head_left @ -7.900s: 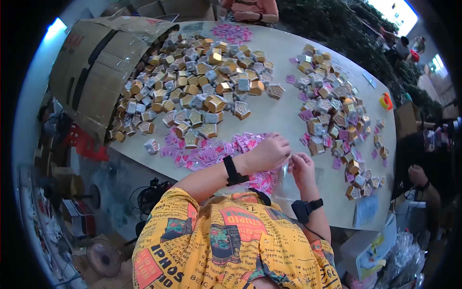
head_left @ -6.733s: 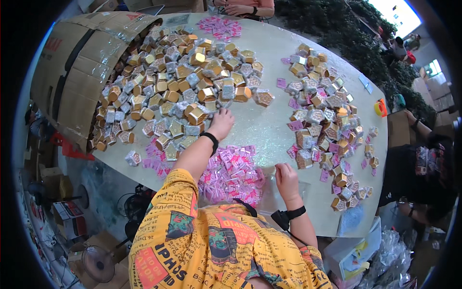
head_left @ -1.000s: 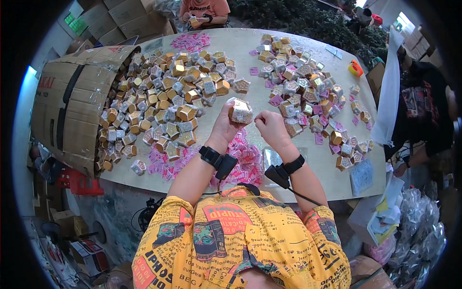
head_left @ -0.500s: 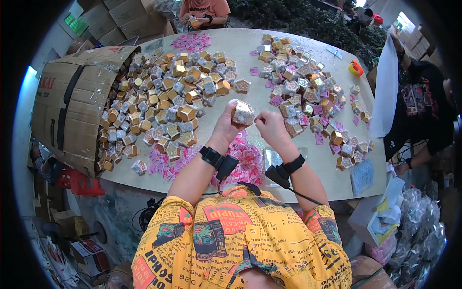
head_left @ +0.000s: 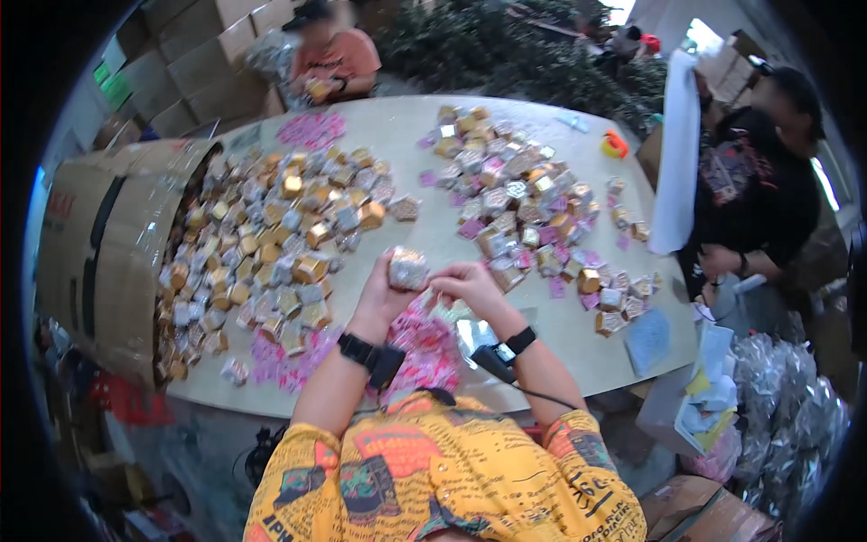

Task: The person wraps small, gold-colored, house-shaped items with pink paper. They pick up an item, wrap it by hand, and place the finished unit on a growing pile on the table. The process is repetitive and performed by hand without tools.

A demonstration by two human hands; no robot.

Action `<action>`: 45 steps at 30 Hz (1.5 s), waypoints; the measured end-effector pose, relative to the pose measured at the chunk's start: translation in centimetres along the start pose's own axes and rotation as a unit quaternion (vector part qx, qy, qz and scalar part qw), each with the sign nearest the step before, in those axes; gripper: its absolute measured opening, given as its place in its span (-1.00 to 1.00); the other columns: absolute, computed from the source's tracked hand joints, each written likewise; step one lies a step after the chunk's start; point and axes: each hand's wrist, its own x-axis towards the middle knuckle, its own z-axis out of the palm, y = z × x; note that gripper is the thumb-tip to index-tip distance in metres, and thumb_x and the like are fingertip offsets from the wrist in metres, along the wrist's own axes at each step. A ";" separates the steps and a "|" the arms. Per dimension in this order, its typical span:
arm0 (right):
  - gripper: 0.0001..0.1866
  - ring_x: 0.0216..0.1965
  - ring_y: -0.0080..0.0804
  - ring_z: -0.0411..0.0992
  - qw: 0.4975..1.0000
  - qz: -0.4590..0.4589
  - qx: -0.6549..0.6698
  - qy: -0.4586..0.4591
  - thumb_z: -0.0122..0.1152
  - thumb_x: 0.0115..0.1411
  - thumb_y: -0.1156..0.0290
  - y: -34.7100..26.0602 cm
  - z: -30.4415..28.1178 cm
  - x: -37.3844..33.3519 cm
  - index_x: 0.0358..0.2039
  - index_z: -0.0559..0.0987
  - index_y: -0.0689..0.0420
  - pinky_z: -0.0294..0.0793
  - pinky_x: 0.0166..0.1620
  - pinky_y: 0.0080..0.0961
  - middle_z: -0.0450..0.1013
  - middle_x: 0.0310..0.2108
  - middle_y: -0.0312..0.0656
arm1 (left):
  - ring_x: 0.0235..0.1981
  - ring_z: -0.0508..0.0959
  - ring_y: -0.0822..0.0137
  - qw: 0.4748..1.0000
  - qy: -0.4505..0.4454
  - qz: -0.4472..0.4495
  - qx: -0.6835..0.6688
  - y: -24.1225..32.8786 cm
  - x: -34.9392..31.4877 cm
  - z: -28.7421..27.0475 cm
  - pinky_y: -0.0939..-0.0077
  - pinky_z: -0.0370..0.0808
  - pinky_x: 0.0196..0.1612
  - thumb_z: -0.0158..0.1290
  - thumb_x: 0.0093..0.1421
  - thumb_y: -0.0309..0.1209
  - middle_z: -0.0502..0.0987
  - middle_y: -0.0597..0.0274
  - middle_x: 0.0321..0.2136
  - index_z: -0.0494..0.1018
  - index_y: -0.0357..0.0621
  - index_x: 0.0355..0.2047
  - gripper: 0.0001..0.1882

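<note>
My left hand point(head_left: 383, 294) holds a small gold box wrapped in clear film point(head_left: 409, 269) above the near middle of the table. My right hand point(head_left: 474, 291) is beside the box's lower right corner with thumb and fingers pinched together. Whether anything thin is between those fingertips is too blurred to tell. Under my hands lies a heap of pink printed packets point(head_left: 420, 343). To its right a clear flat sheet or bag point(head_left: 474, 336) reflects light.
Wrapped gold boxes point(head_left: 280, 230) spread from a tipped carton point(head_left: 117, 262) at left. A second heap point(head_left: 519, 199), mixed with pink packets, lies right. An orange tape dispenser point(head_left: 615, 144) and blue pad point(head_left: 647, 341) lie on the table point(head_left: 379, 126). Two people point(head_left: 334, 68) point(head_left: 759, 181) are nearby.
The whole view has shifted, so the table sits lower and further left. My right hand's fingertips have come closer to the wrapped box, at its lower corner. The left hand keeps its hold.
</note>
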 end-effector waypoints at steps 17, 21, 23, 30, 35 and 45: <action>-0.90 -0.70 -0.45 0.44 0.979 0.032 -0.134 0.147 0.15 -0.05 0.50 4.7 -7.7 0.7 -0.52 0.50 0.27 0.45 -0.59 -0.55 0.45 -0.65 -0.17 | -0.28 0.54 0.08 0.937 0.167 -0.072 0.296 -2.3 1.9 -3.2 0.15 0.58 -0.27 0.08 0.10 0.00 0.42 -0.05 -0.24 0.02 -0.13 0.19 -0.21; -0.83 -0.45 -0.18 0.48 0.858 -0.139 -0.398 0.293 0.13 -0.02 0.41 2.4 -14.5 0.3 -0.44 0.55 0.24 0.46 -0.35 -0.34 0.48 -0.53 -0.03 | -0.19 0.52 0.04 0.738 0.107 0.137 0.652 -0.8 5.0 -12.1 0.23 0.50 -0.15 0.18 -0.01 -0.09 0.47 -0.13 -0.22 0.30 -0.24 0.04 -0.32; -0.73 -0.35 -0.15 0.45 0.746 -0.166 -0.534 0.361 0.22 -0.04 0.39 2.8 -14.2 -2.6 -0.29 0.52 0.20 0.44 -0.26 -0.32 0.44 -0.39 -0.02 | -0.16 0.50 -0.03 0.573 0.115 0.120 0.802 -0.8 3.1 -9.8 0.23 0.43 -0.05 0.21 -0.08 -0.20 0.49 -0.14 -0.22 0.41 -0.17 -0.05 -0.43; -0.71 -0.20 -0.05 0.43 0.808 0.144 -0.566 0.081 0.23 -0.07 0.38 14.7 -6.7 -10.4 -0.27 0.51 0.12 0.43 -0.18 -0.23 0.43 -0.29 -0.02 | -0.21 0.46 -0.10 0.406 0.044 0.125 0.904 -3.2 0.8 -11.5 0.17 0.41 -0.06 0.12 -0.11 -0.37 0.44 -0.12 -0.20 0.47 -0.13 -0.14 -0.56; -0.90 -0.35 -0.04 0.45 0.862 0.104 -0.479 0.128 0.17 -0.08 0.44 20.4 -6.7 -10.9 -0.50 0.55 0.17 0.44 -0.24 -0.21 0.46 -0.43 0.00 | -0.20 0.43 -0.12 0.402 0.020 0.192 0.895 -4.1 1.6 -11.8 0.15 0.41 -0.12 -0.09 0.01 -0.55 0.39 -0.15 -0.31 0.45 -0.23 -0.27 -0.75; -0.93 -0.46 -0.01 0.42 0.858 0.029 -0.489 0.155 0.15 -0.11 0.52 18.1 -6.6 -10.8 -0.58 0.47 0.24 0.42 -0.36 -0.24 0.43 -0.53 0.03 | -0.48 0.56 0.06 0.561 0.087 0.169 0.806 -1.8 1.5 -9.9 0.28 0.49 -0.32 0.04 -0.02 -0.47 0.52 -0.07 -0.56 0.48 -0.22 -0.19 -0.68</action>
